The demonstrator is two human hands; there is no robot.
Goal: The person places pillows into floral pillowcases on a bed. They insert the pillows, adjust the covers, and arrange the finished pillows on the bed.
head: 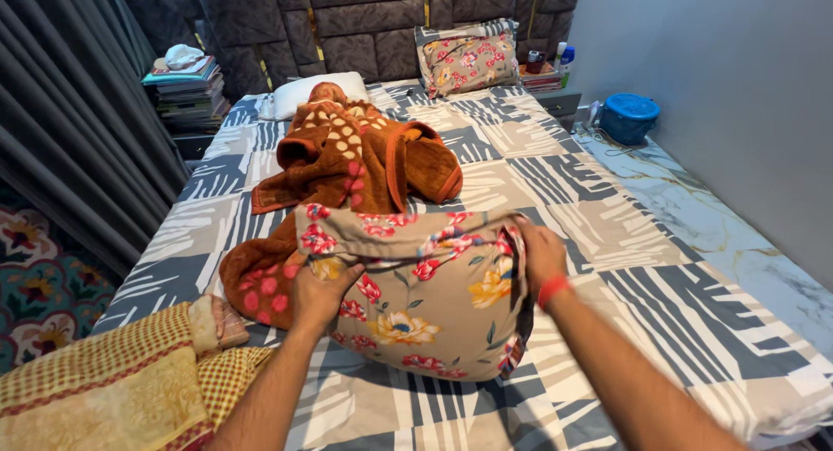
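Note:
A beige pillow in a floral cover (434, 303) lies on the bed in front of me. My left hand (319, 293) grips its upper left edge, fingers curled into the cover's fabric. My right hand (540, 256), with a red band at the wrist, holds the upper right corner where the cover's open end bunches. Just behind the pillow lies a crumpled brown blanket (347, 173) with cream dots and pink flowers.
The bed has a grey and white patterned sheet (625, 243). A second floral pillow (464, 59) and a white pillow (304, 91) lean at the headboard. A yellow checked cloth (113, 373) lies at near left. A book stack (186, 91) stands left, a blue container (629, 117) right.

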